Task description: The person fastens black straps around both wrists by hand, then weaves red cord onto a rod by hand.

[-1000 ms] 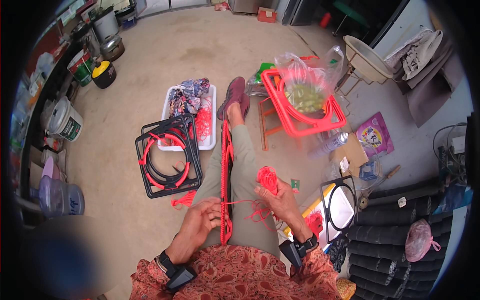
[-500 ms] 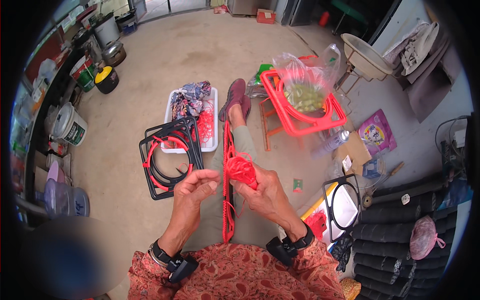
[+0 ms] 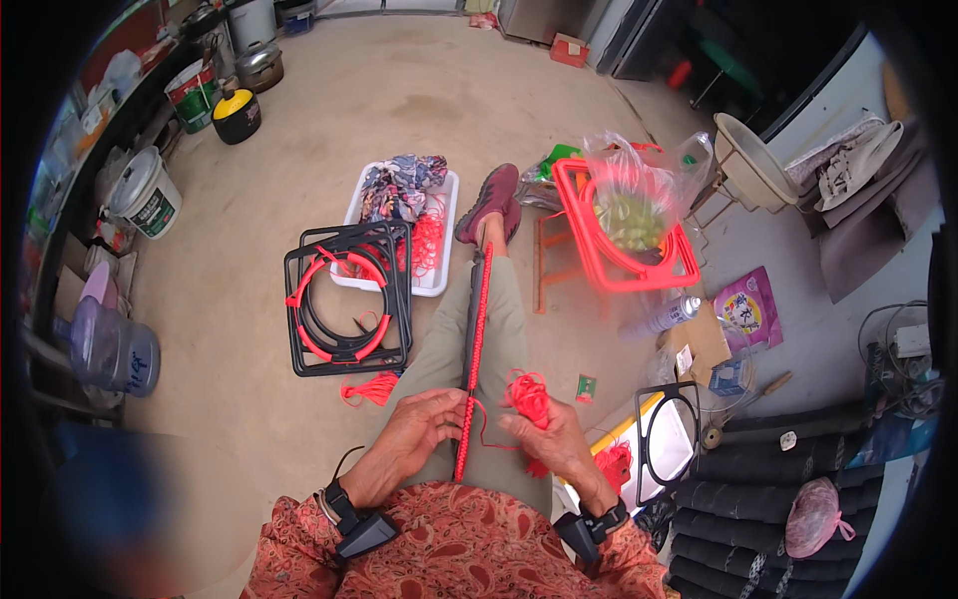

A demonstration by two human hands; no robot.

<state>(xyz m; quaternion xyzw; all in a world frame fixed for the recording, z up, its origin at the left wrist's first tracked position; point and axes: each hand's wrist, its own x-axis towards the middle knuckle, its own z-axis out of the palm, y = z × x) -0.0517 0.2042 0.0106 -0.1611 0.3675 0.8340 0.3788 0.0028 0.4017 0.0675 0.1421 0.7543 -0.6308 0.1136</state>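
Observation:
A black frame with its bar wrapped in red cord [image 3: 479, 329] stands edge-on between my legs, running from my shins to my lap. My left hand [image 3: 424, 429] is closed at its near part, fingertips pressed to the wrapped edge. To the right of the frame my right hand [image 3: 554, 441] grips a bundle of red cord [image 3: 530, 397]. A loose strand runs from that bundle across to the frame. More black frames [image 3: 346, 366] lie at the left, with red wrapping around a ring on them. Beside them on the floor is a red cord hank [image 3: 371, 387].
A white tray [image 3: 451, 230] holds patterned cloth and red cord. On the right, red frames [image 3: 624, 285] on a stool carry a clear bag of green fruit [image 3: 634, 220]. Nearer are a spray can [image 3: 674, 314], a black frame [image 3: 641, 449] over a white box, and dark rolls [image 3: 738, 519].
My left hand has moved onto the wrapped frame. My right hand has moved away to the right with the cord bundle, drawing out a strand. The view has shifted, and the red hank now shows.

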